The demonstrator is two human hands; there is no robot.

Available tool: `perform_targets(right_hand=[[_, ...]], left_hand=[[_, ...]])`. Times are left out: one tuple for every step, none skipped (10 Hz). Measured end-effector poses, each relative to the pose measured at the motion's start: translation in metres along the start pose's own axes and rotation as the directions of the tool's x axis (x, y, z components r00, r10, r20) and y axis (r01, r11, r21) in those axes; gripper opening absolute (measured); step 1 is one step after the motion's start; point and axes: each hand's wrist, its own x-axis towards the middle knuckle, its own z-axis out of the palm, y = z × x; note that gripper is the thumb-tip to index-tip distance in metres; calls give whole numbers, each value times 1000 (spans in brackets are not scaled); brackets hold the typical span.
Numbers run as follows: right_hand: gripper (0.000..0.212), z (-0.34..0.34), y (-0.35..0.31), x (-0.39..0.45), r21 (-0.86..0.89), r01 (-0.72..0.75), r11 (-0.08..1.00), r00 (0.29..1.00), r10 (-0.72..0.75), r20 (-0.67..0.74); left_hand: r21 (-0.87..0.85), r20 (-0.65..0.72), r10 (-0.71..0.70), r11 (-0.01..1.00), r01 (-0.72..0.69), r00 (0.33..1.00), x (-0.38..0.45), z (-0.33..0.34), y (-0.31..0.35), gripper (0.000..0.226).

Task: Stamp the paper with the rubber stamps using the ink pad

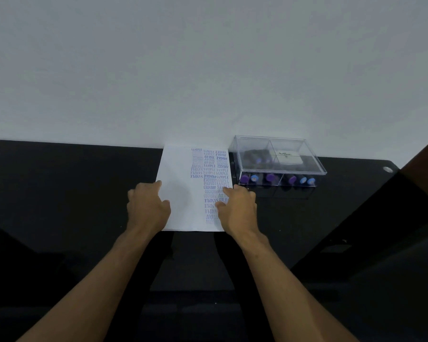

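Note:
A white sheet of paper (181, 174) lies on the black table (59, 183), its right half filled with blue and purple stamped words. My left hand (147, 206) rests on the paper's left edge, thumb on top of the sheet. My right hand (239, 209) lies on the paper's right edge, fingers spread over the printed words. Neither hand holds a stamp. To the right stands a clear plastic box (279, 160) with a lid; several rubber stamps (269, 178) with purple and blue ends lie along its front, and a white ink pad case (288, 157) sits inside at the back.
The table meets a pale wall (208, 70) just behind the paper and box. A small round metal fitting (388, 169) sits near the table's right corner. A dark brown surface (423, 164) rises at the far right.

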Motion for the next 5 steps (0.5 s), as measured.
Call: perform_targets(right_hand=[[45,-1,-2,-4,-114,59,992,998,-56,34],[52,2,-4,-8,-194,117,974,992,-104,77],[61,0,-3,-12,-194,131,972,985,-105,137],[67,-5,-1,-20,-218,160,963,982,-132,138],[73,-16,0,-39,-246,179,952,978,-146,146]], left_hand=[[32,41,37,999,-39,998,2,4,-7,51],[109,67,78,990,-85,995,2,3,-10,48],[179,129,93,977,-115,987,-8,-8,-4,52],[262,162,150,946,-189,975,-21,-22,-4,56],[302,151,225,917,-262,963,-42,-37,-11,59]])
